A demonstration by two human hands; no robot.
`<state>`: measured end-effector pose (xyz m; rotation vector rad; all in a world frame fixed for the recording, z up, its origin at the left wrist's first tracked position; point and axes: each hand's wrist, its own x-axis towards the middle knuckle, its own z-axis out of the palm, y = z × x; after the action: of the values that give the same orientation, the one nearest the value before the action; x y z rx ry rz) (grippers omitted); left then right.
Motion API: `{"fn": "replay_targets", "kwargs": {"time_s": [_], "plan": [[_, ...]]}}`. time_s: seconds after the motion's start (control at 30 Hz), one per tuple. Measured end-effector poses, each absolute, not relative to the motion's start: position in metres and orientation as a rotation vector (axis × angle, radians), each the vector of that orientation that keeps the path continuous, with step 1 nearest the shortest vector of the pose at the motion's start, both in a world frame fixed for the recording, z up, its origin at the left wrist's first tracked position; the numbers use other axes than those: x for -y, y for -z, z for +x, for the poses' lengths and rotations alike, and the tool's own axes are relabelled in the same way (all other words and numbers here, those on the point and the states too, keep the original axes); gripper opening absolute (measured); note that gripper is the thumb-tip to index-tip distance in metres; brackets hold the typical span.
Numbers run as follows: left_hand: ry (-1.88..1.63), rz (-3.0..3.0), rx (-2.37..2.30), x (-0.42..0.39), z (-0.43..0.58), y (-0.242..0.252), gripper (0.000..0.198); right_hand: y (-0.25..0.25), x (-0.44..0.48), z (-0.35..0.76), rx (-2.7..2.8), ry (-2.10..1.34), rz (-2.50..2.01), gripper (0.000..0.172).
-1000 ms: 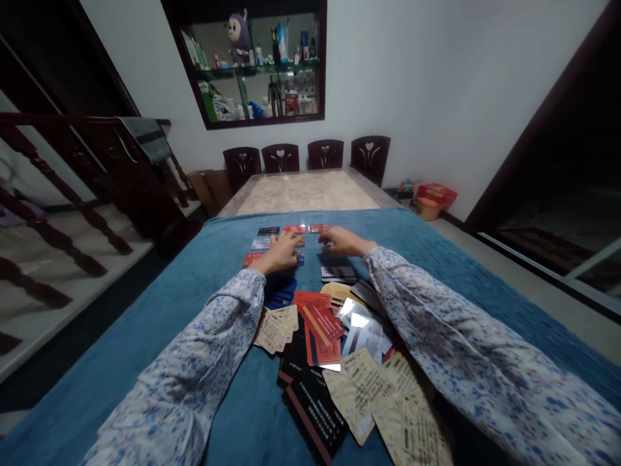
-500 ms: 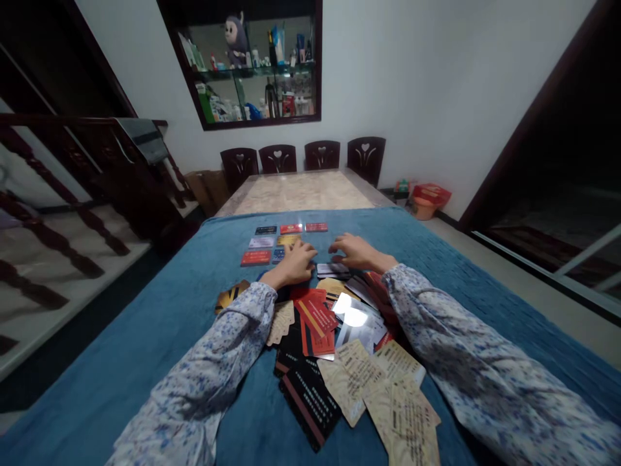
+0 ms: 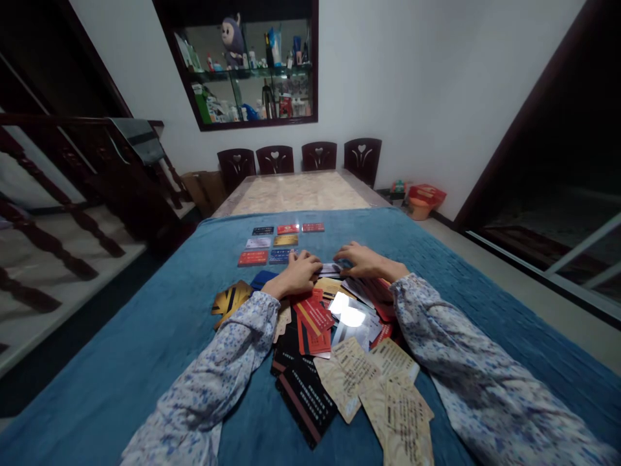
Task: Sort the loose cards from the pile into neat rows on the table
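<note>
Head view, left to right: dark wooden railing (image 3: 48, 194) off to the side, then some gold cards (image 3: 231, 299) fanned out on a blue cloth (image 3: 121, 336). Beyond those are three short rows: red card (image 3: 252, 257) and blue card (image 3: 280, 257) nearest, silver card (image 3: 258, 243) and gold card (image 3: 286, 240) mid, a black card (image 3: 262, 230) and two more red ones at the back. Left hand (image 3: 297, 273) has its fingers loosely curled by the near-left end of a pale striped stack (image 3: 330, 270); can't tell if it's actually got hold of it. Messy pile on the person's side: black cards (image 3: 306, 398), orange-red cards (image 3: 314, 315), shiny silver ones. Right hand (image 3: 365, 262) is arched, fingers bent at the stack's right end, so the stack sits between both hands. Gripping or just touching? Can't tell there either. Beige cards (image 3: 409, 421) finish the spread, near the right sleeve (image 3: 456, 349).
</note>
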<state>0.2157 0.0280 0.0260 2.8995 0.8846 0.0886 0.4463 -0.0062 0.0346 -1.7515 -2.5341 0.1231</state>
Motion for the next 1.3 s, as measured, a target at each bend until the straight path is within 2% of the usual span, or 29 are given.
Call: {"fn": "replay_targets", "kwargs": {"time_s": [0.63,0.93,1.3], "plan": [[-0.140,2.953,-0.805,-0.031,0.210,-0.024,0.024,-0.025,0.001,0.450,2.596,-0.145,-1.681,0.027],[-0.180,2.942,-0.794,-0.034,0.207,-0.029,0.023,-0.035,0.008,0.449,2.608,-0.158,-1.672,0.029],[-0.479,2.794,-0.882,-0.041,0.207,-0.025,0.027,-0.039,0.009,0.455,2.480,-0.172,-1.536,0.030]]}}
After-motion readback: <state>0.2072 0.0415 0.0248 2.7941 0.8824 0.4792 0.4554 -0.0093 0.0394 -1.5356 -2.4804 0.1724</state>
